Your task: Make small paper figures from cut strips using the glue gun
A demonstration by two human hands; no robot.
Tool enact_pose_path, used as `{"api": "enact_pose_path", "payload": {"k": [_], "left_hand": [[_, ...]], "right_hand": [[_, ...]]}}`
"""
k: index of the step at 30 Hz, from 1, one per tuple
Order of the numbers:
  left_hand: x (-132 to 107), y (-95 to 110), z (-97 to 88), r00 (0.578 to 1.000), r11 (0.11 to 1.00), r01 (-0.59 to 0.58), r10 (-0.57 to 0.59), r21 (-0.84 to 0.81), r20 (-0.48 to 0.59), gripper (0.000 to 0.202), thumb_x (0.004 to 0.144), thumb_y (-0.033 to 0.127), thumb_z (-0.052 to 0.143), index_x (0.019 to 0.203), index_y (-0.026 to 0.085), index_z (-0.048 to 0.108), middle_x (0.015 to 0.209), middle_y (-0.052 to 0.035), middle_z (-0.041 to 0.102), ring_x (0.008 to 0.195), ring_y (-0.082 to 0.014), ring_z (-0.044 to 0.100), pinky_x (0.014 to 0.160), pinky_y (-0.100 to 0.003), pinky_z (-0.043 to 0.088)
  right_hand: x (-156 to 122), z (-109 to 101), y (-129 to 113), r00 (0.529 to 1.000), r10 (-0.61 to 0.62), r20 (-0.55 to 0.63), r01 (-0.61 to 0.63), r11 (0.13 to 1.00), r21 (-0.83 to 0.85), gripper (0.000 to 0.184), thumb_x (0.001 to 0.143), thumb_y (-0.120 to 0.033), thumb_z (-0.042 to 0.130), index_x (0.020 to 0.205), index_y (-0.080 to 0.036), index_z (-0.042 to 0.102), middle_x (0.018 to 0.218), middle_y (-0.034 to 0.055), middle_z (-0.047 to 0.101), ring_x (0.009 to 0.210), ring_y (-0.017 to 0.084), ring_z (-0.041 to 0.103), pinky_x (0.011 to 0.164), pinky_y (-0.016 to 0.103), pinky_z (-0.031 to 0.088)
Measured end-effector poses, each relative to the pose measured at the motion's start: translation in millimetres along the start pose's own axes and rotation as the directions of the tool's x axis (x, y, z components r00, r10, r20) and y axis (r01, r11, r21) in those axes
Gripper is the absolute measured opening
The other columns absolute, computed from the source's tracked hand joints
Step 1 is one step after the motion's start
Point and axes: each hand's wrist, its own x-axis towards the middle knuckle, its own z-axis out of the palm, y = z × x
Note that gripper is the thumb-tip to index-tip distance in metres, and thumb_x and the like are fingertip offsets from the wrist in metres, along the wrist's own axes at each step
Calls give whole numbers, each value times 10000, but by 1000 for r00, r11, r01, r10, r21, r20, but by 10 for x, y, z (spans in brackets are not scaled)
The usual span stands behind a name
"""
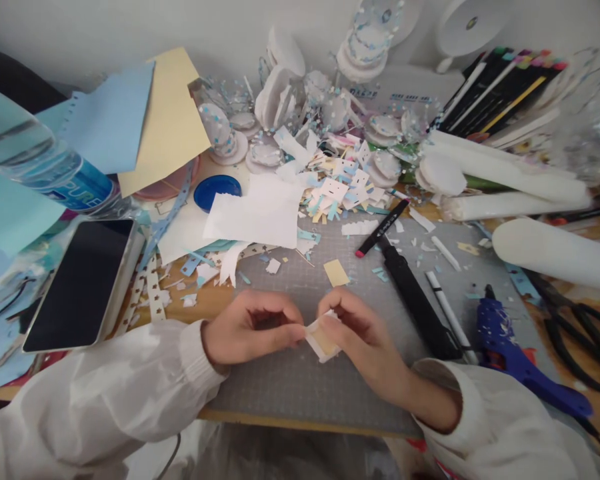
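Between my two hands, just above the grey cutting mat (280, 393), is a small piece of white paper (316, 345) with a pale yellow piece on its face. My left hand (257, 327) pinches its left corner with thumb and fingertips. My right hand (360, 337) grips the other side, the thumb lying across the yellow part. Beyond my fingers a small yellow paper rectangle (336, 273) lies on the mat. A black marker (383, 228) and a long black tool (417, 300) lie to the right.
A blue glue gun (510, 353) and black scissors (580, 333) lie right. A phone (83, 280) and water bottle (45, 160) stand left. At the back are white paper sheets (260, 213), a heap of cut-out paper figures (335, 187), white discs (280, 100) and pens (505, 93).
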Motion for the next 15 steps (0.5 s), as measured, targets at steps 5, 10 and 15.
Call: {"api": "enact_pose_path", "payload": {"k": [5,10,15], "left_hand": [[-2,-20,2,998,986,-55,48,156,48,135,818,201,635,714,117,650,619,-37,620,556,-110,537,539,-217,436],[1,-30,30,987,991,-81,94,104,-133,253,830,298,651,646,130,609,557,-23,589,511,-101,514,497,-209,420],[15,-16,45,967,995,-97,100,24,-235,280,810,316,686,619,141,580,526,-7,584,476,-86,504,462,-183,406]], "right_hand": [[-13,-16,30,999,6,44,-6,1000,-3,237,909,-405,506,772,-212,497,643,-41,444,544,90,404,488,208,361],[-43,-38,139,999,9,37,-15,984,178,229,894,-458,522,888,-230,505,711,-27,503,595,105,442,519,217,386],[-60,-11,90,995,-74,-73,83,987,138,159,908,-356,549,863,-217,488,717,-34,495,608,88,440,558,211,385]]}}
